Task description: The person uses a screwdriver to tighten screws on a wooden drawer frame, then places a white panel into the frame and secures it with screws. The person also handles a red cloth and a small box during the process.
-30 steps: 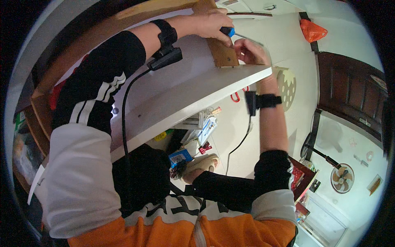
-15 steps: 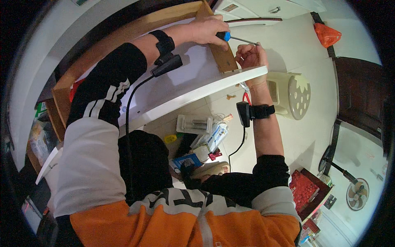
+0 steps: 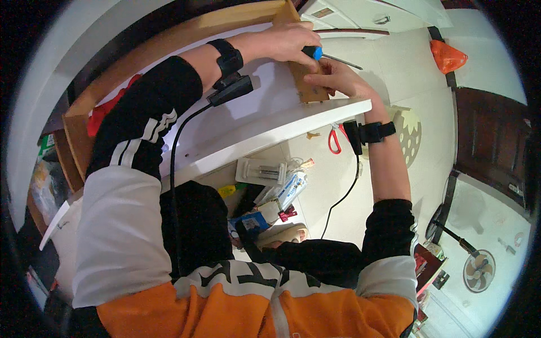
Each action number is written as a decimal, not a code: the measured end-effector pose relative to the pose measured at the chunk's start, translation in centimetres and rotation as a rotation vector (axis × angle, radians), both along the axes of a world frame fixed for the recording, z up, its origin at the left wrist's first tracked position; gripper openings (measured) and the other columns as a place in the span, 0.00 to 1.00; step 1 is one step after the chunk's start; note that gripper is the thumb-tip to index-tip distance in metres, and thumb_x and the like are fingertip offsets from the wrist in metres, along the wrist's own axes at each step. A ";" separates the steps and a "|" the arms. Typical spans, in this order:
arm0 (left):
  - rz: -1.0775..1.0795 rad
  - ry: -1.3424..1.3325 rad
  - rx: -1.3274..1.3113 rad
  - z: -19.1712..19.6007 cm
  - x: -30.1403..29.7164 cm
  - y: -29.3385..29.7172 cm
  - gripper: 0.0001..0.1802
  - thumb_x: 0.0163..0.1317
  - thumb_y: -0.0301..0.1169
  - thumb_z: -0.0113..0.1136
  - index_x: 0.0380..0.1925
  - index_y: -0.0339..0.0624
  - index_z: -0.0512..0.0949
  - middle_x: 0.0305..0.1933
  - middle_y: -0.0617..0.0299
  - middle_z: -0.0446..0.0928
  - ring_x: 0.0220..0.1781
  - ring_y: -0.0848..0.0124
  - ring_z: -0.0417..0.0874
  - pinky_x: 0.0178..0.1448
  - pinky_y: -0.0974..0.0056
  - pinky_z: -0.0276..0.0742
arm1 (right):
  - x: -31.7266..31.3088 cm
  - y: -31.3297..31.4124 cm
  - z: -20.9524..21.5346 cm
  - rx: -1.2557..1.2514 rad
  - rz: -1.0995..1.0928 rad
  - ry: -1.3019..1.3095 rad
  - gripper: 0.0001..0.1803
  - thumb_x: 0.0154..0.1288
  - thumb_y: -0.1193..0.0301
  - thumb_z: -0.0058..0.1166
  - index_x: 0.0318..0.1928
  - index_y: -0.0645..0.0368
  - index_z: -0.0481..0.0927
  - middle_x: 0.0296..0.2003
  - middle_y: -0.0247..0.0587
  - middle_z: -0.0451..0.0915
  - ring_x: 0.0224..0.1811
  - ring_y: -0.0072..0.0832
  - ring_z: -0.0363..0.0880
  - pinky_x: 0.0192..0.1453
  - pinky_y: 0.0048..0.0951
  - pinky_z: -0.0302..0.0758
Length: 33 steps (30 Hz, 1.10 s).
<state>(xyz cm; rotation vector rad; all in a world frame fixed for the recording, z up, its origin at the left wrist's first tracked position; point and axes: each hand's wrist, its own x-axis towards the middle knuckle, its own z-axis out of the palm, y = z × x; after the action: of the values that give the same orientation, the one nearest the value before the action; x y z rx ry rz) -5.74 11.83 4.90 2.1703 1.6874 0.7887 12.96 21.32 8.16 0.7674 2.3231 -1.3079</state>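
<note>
The screwdriver (image 3: 316, 53) sits in the fingers of my left hand (image 3: 293, 42), which are wrapped around its black-and-blue handle. Its shaft sticks out to the right of those fingers, above my right hand (image 3: 342, 78), and the tip points away from the wood, engaging nothing I can see. Just below the left fingers is the end of the wooden side panel (image 3: 309, 91) of the drawer (image 3: 225, 23). My right fingers are partly curled in against that end and seem to touch it; whether they pinch some small part, I cannot tell from here.

I read the step in hand as work on a fixing at this corner, the right fingers busy while the driver waits. To my mind, the next move calls for turning the tip toward the wood with the right fingers clear of its path.

Just below the right fingers runs the drawer's white front panel (image 3: 282, 127). Farther below them, scissors (image 3: 331, 144) with red handles lie on the floor (image 3: 307, 203); a patterned stool (image 3: 410, 135) stands off to their right.
</note>
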 end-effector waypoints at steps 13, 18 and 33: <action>-0.039 -0.048 -0.070 0.7 -0.3 0.2 0.27 0.55 0.53 0.65 0.34 0.37 0.78 0.37 0.50 0.75 0.43 0.53 0.78 0.48 0.56 0.73 | -0.3 0.0 -0.1 0.045 0.010 -0.033 0.14 0.61 0.71 0.57 0.46 0.63 0.75 0.30 0.28 0.75 0.30 0.16 0.71 0.31 0.23 0.70; 0.147 -0.279 0.072 2.9 -1.0 -2.4 0.27 0.58 0.53 0.63 0.33 0.34 0.77 0.32 0.47 0.78 0.37 0.54 0.80 0.42 0.54 0.74 | -0.3 -0.8 -0.1 -0.175 -0.110 0.053 0.16 0.62 0.74 0.56 0.49 0.68 0.76 0.37 0.35 0.80 0.36 0.19 0.76 0.38 0.23 0.75; 0.010 -0.406 -0.786 -2.6 0.1 -11.3 0.19 0.65 0.42 0.51 0.36 0.33 0.73 0.28 0.52 0.75 0.27 0.62 0.76 0.35 0.54 0.73 | -0.3 -0.9 0.1 -0.152 -0.076 0.069 0.21 0.65 0.72 0.55 0.57 0.64 0.74 0.43 0.34 0.80 0.42 0.17 0.76 0.45 0.22 0.75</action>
<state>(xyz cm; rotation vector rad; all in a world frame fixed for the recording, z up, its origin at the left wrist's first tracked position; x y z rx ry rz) -5.65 0.50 2.30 1.3614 1.4531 0.4138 12.61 20.40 8.23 0.7788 2.2344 -1.5473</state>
